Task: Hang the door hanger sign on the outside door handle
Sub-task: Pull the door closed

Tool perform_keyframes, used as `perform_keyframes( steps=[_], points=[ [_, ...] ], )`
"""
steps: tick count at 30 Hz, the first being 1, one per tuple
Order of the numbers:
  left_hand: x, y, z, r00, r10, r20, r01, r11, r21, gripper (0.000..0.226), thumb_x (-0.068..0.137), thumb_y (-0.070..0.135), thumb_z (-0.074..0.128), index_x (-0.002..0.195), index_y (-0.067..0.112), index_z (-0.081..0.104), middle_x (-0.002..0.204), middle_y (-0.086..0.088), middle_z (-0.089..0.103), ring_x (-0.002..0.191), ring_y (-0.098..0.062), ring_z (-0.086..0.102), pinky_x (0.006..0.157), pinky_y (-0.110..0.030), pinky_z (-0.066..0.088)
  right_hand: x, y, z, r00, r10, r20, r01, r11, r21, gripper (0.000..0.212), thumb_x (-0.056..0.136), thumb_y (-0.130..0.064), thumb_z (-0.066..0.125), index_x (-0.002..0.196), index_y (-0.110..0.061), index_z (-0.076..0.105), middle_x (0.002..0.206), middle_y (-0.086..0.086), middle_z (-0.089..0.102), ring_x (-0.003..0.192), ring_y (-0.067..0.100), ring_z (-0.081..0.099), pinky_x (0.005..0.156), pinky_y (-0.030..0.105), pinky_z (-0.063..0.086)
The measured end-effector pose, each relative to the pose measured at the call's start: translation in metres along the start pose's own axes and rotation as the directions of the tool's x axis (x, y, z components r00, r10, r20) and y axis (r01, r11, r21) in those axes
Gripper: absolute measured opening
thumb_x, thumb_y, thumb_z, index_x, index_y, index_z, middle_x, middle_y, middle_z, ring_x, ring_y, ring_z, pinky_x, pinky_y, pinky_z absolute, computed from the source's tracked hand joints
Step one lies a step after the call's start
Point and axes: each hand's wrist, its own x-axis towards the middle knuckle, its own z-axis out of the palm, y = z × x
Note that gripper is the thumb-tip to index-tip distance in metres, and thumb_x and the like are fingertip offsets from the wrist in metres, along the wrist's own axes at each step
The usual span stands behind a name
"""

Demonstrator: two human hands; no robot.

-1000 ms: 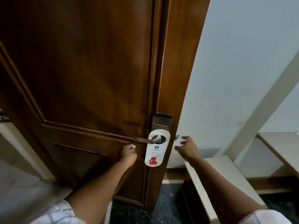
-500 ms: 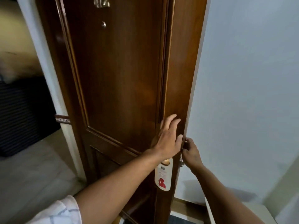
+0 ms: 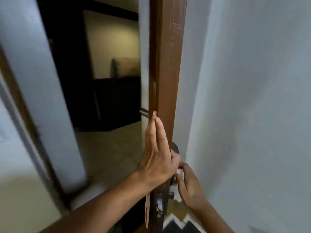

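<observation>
The brown wooden door [image 3: 168, 64] stands edge-on in the middle of the head view. The white door hanger sign [image 3: 147, 211], with a red mark, hangs on the door's left face below my left forearm, and its handle is hidden. My left hand [image 3: 156, 158] lies flat against the left face near the edge, fingers straight and together, holding nothing. My right hand [image 3: 188, 187] is on the other side of the door, fingers curled around the dark handle [image 3: 173, 181] there. The latch plate [image 3: 159, 203] shows on the door's edge.
Left of the door, the doorway opens onto a dim room with a pale floor [image 3: 107, 148] and dark furniture [image 3: 116, 101] at the back. A white wall [image 3: 252, 115] rises close on the right. The blurred door frame [image 3: 20, 115] runs down the left.
The door has swung from face-on to edge-on. My left hand went from near the handle to flat on the door. My right hand reached around and closed on the far handle.
</observation>
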Motion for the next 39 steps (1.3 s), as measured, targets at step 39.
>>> perform_keyframes(
  steps=[39],
  points=[
    [0.075,-0.475,-0.205,0.793,-0.584,-0.171,0.305,0.138,0.942,0.108,0.084,0.023,0.068,0.151,-0.001,-0.013,0.161,-0.025,-0.019,0.149,-0.039,-0.018,0.123,-0.052,0.000,0.264,-0.164,0.496,0.776,-0.186,0.603,0.355,0.919,-0.174,0.052,0.094,-0.068,0.016,0.071,-0.034,0.049,0.054,-0.007,0.056,0.054,0.001,0.044,0.096,0.041,0.025]
  ],
)
